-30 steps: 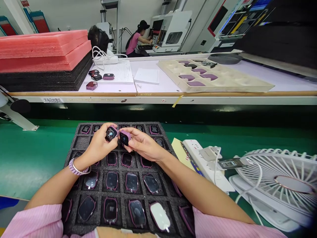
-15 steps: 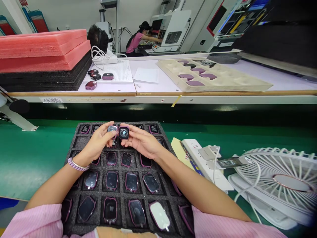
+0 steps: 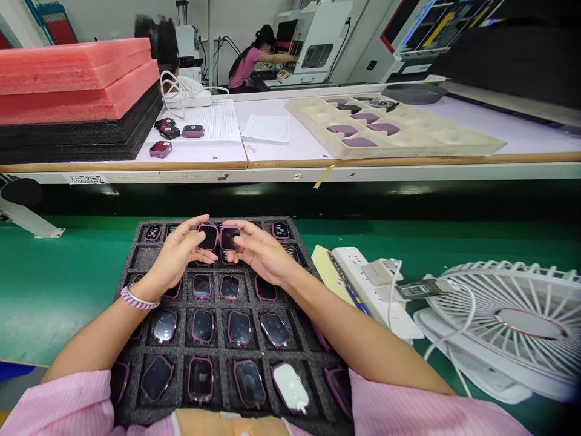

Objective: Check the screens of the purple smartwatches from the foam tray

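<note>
Head view, our left hand (image 3: 175, 260) pinching a watch (image 3: 207, 237), our right hand (image 3: 261, 257) pinching a second watch (image 3: 229, 238) just beside it, both over the far rows of our foam tray (image 3: 138, 259), its pockets holding more watches (image 3: 239, 328), beige tray (image 3: 445, 145) on the bench behind holding purple pieces (image 3: 358, 142).

Both my forearms reach forward and angle inward, elbows wide; my left grip (image 3: 175, 260) and right grip (image 3: 263, 257) sit side by side, almost touching, palms turned toward each other, each with thumb and fingertips pinched closed
</note>
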### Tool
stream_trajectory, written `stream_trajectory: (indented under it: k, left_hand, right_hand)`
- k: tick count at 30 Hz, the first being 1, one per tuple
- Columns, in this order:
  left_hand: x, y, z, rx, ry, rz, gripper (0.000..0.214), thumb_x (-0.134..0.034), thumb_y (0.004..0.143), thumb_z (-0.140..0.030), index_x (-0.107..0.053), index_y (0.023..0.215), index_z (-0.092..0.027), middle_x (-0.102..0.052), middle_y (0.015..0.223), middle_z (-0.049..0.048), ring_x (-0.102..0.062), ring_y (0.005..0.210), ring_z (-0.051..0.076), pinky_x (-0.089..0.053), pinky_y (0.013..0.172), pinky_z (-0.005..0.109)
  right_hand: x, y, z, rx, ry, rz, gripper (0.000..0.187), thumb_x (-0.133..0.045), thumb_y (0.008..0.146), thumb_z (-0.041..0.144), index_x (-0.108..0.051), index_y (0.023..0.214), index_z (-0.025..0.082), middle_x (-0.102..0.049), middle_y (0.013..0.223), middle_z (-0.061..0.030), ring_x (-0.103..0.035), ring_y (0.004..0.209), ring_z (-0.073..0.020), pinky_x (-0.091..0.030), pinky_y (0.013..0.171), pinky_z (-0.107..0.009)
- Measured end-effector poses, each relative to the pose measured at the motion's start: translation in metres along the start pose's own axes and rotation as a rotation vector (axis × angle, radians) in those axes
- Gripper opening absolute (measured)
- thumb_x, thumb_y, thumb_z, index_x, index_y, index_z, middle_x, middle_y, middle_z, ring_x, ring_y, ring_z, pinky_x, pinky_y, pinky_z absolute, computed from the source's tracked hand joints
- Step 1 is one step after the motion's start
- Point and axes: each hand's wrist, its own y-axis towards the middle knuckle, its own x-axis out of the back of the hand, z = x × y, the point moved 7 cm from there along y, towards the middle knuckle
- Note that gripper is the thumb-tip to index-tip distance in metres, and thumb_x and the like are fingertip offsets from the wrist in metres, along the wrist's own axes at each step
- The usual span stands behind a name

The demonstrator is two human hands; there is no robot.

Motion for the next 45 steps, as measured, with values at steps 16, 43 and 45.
stream_trajectory:
  k: [16, 43, 45]
  left_hand:
    - [0.010, 0.008, -0.006, -0.293, 0.327, -0.066, 0.039, -0.074, 0.072, -0.024, -0.059, 0.108, -0.020, -0.062, 0.093, -0.0010, -0.059, 0.086, 0.013, -0.049, 0.079, 0.026]
    - [0.007, -0.002, -0.012, -0.370, 0.539, -0.087, 0.040, -0.067, 0.078, -0.023, -0.059, 0.117, -0.021, -0.064, 0.106, 0.0033, -0.059, 0.093, 0.017, -0.046, 0.078, 0.027]
    - [0.006, -0.003, -0.013, -0.371, 0.571, -0.082, 0.038, -0.065, 0.079, -0.021, -0.059, 0.117, -0.020, -0.063, 0.103, 0.0028, -0.058, 0.091, 0.017, -0.045, 0.078, 0.027]
  right_hand:
    - [-0.008, -0.004, -0.003, 0.008, -0.050, 0.134, 0.053, -0.092, 0.089, 0.043, -0.065, 0.131, 0.026, -0.069, 0.114, -0.0023, -0.078, 0.089, -0.0187, -0.065, 0.085, -0.032]
    - [-0.013, -0.007, 0.001, 0.021, 0.010, 0.172, 0.044, -0.092, 0.090, 0.043, -0.068, 0.124, 0.028, -0.073, 0.106, -0.0007, -0.078, 0.091, -0.0192, -0.065, 0.091, -0.033]
    - [-0.013, -0.007, 0.002, 0.036, 0.004, 0.164, 0.041, -0.092, 0.090, 0.042, -0.070, 0.121, 0.029, -0.072, 0.107, -0.0003, -0.079, 0.091, -0.0185, -0.065, 0.088, -0.030]
